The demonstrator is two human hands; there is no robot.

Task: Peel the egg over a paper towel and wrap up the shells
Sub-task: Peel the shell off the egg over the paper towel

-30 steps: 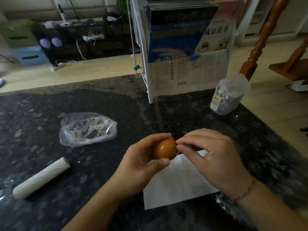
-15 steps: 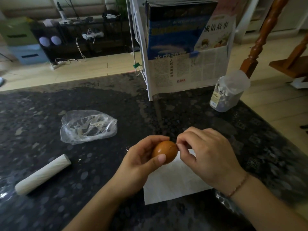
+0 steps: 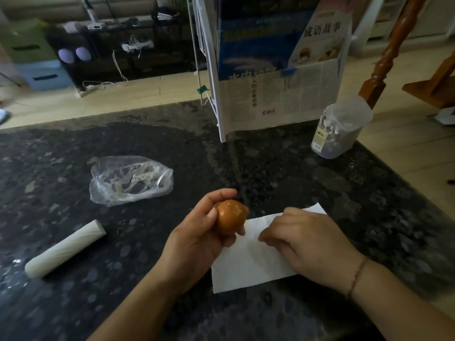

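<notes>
Head view, looking down on a dark speckled table (image 3: 283,168), reads like this from the left edge across. A white roll (image 3: 65,249) lies on its side near the left edge, tilted with its far end pointing right. Beyond it and a little to the right sits a crumpled clear plastic bag (image 3: 131,180), well apart from both hands. Next comes the left hand (image 3: 197,239), its grip clamped on the brown egg (image 3: 231,216): the thumb lies on the near left side of the shell and the fingers curl around behind and under it. The egg is held up above the left end of the paper towel (image 3: 243,269), and faint cracks show on its top. The towel lies flat on the table, white, with one far corner showing past the right hand. The right hand (image 3: 305,242) is over the towel, just beside the egg and not touching it, its fingers curled downward; whether they pinch anything cannot be told. A thin bracelet circles that wrist. Farther back stands a white rack of magazines (image 3: 278,77), and at the far right a clear jar (image 3: 339,129).
</notes>
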